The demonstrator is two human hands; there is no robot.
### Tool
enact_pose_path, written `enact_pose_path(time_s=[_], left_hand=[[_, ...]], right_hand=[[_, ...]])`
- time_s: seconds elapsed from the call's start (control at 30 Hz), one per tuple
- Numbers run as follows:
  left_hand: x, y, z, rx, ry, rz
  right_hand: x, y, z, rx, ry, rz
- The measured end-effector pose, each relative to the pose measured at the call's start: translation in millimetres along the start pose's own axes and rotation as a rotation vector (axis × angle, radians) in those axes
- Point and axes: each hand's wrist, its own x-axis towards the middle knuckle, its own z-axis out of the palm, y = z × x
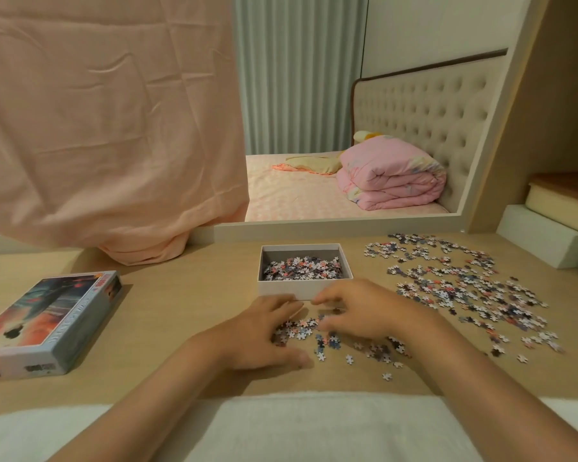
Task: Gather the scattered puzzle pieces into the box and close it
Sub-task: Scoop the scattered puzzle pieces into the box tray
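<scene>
An open white box (282, 291) stands at the middle of the wooden desk, with a layer of puzzle pieces (302, 269) inside. Its printed lid (47, 323) lies apart at the left. A wide scatter of pieces (461, 281) covers the desk to the right of the box. Just in front of the box my left hand (264, 331) and my right hand (364, 311) cup a small heap of pieces (301, 328) between them, fingers curled and resting on the desk. A few loose pieces (374, 353) trail below my right wrist.
A peach cloth (107, 128) hangs down onto the desk at the back left. White and cream blocks (548, 235) sit at the far right. A mirror behind the desk shows a bed with a folded pink quilt (391, 178). A white towel (314, 428) lies along the near edge.
</scene>
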Motion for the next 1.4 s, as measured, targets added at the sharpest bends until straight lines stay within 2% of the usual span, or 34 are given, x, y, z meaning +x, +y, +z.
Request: enact_pose_path(time_s=[0.13, 0.33, 0.4, 0.5, 0.6, 0.7, 0.8, 0.93, 1.03, 1.1, 1.17, 1.3, 1.4], left_hand=[[1, 15, 19, 0.084, -0.024, 0.018], [16, 28, 24, 0.004, 0.035, 0.056], [22, 33, 25, -0.014, 0.048, 0.068], [32, 41, 29, -0.029, 0.088, 0.099], [39, 46, 32, -0.067, 0.135, 0.117], [40, 50, 29, -0.098, 0.188, 0.166], [36, 48, 23, -0.246, 0.258, 0.175], [28, 30, 15, -0.327, 0.288, 0.083], [19, 11, 8, -0.187, 0.252, 0.028], [15, 1, 4, -0.06, 0.138, -0.015], [14, -1, 4, 0.034, 0.06, -0.035], [21, 7, 13, 0.12, 0.142, 0.048], [23, 9, 14, 0.067, 0.156, 0.095]], right_hand=[[-17, 8, 25, -0.086, -0.109, -0.027], [-44, 26, 17, 0.11, 0.037, -0.03], [-55, 36, 13, -0.003, -0.022, -0.009], [-65, 52, 22, -0.236, -0.143, 0.123], [-61, 65, 36, -0.252, -0.151, 0.179], [-48, 64, 43, -0.258, -0.078, 0.106], [-30, 54, 51, -0.199, 0.003, 0.009], [-21, 38, 55, 0.081, 0.19, -0.15], [-22, 33, 47, 0.277, 0.32, -0.096], [-26, 34, 40, 0.293, 0.355, -0.067], [-30, 36, 40, 0.179, 0.28, -0.055], [-28, 39, 55, -0.021, 0.066, -0.036], [-21, 31, 62, 0.052, 0.065, -0.083]])
